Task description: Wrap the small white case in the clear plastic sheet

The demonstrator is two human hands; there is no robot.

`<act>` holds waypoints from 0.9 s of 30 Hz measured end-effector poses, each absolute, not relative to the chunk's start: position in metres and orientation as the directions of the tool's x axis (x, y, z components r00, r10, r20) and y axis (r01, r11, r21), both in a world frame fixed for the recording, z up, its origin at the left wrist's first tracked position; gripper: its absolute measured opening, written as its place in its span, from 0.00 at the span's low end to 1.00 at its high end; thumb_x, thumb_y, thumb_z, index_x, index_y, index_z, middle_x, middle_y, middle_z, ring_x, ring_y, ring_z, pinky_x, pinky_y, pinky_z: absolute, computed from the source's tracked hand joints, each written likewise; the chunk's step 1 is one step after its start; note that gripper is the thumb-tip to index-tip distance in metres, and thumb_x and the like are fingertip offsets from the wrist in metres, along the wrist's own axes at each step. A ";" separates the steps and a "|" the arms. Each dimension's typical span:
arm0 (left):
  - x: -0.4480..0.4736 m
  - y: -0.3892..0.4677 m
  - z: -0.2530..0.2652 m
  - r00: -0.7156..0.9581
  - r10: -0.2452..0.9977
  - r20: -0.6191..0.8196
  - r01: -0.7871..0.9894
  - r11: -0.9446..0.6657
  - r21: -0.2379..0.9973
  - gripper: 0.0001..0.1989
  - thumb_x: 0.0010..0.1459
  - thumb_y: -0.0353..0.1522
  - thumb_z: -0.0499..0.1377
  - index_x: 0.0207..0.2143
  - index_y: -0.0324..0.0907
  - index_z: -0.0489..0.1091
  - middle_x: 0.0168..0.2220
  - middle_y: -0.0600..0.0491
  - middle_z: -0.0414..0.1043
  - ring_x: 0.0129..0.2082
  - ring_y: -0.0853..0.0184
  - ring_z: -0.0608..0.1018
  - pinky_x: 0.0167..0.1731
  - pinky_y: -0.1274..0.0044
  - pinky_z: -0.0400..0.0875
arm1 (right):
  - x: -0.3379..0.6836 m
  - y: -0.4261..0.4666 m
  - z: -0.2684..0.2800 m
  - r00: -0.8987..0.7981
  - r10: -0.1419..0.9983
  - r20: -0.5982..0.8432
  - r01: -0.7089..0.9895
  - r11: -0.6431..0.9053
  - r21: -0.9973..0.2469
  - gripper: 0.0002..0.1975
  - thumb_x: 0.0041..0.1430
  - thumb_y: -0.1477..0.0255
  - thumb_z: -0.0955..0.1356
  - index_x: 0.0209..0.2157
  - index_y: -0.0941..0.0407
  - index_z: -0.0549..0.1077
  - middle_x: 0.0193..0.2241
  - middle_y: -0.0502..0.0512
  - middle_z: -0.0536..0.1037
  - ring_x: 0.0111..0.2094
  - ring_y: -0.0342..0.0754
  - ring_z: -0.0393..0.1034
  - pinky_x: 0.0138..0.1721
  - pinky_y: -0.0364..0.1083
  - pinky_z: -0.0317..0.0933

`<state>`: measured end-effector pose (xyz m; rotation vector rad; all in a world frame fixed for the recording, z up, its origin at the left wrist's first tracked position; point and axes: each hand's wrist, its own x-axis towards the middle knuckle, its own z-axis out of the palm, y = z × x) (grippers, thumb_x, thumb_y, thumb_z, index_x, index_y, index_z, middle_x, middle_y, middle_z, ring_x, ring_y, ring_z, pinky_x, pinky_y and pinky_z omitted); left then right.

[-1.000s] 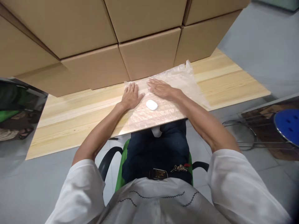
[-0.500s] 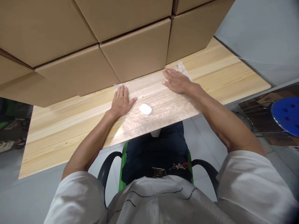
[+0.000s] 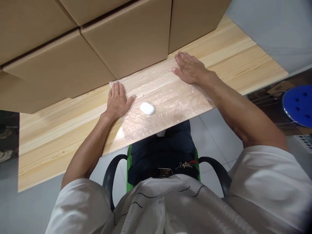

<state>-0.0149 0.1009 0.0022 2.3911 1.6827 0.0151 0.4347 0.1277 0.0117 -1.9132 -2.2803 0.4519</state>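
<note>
A thin see-through plastic sheet [image 3: 168,104], crinkled and shiny, lies spread on the pale wooden table [image 3: 60,136]. My left hand [image 3: 118,101] rests flat near its left far corner, thumb apart from the fingers. On the far right part of the sheet my right hand [image 3: 190,67] lies palm down with the thumb out, holding nothing. Between the hands, closer to the left one, sits a small white rounded case [image 3: 147,108] on the plastic. What is under the palms is hidden.
Stacked cardboard boxes [image 3: 126,39] stand along the table's far side, right behind the hands. A blue round stool [image 3: 298,105] is beyond the table's right end. Below the front edge are my lap and a chair with black armrests [image 3: 215,175].
The view has shifted and turned slightly, so boxes and table sit differently in it. Both hands stay flat on the plastic sheet, and the white case stays between them.
</note>
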 end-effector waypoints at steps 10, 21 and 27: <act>-0.006 0.100 0.011 0.343 0.936 -0.076 0.925 -0.323 0.201 0.65 0.82 0.74 0.38 0.97 0.33 0.53 0.98 0.25 0.47 1.00 0.34 0.48 0.96 0.41 0.43 | 0.415 0.117 0.008 -0.184 0.980 0.074 0.906 0.198 -0.375 0.46 0.92 0.44 0.59 0.94 0.57 0.60 0.94 0.62 0.63 0.97 0.78 0.42 0.97 0.84 0.35; -0.006 0.029 0.008 0.417 0.897 -0.147 0.903 -0.390 0.180 0.61 0.86 0.71 0.40 0.98 0.35 0.50 0.99 0.29 0.42 1.01 0.38 0.46 0.97 0.45 0.43 | 0.394 0.022 -0.014 -0.321 0.945 0.056 0.829 0.309 -0.466 0.44 0.91 0.48 0.64 0.94 0.54 0.60 0.97 0.66 0.56 0.97 0.81 0.45 0.96 0.82 0.40; -0.014 0.029 0.012 0.397 0.903 -0.166 0.915 -0.374 0.152 0.62 0.86 0.71 0.40 0.98 0.32 0.48 0.99 0.28 0.40 1.01 0.37 0.46 0.97 0.47 0.41 | 0.425 0.005 0.009 -0.230 0.973 -0.036 0.912 0.202 -0.357 0.44 0.93 0.56 0.62 0.92 0.75 0.58 0.95 0.86 0.51 0.97 0.80 0.44 0.97 0.72 0.39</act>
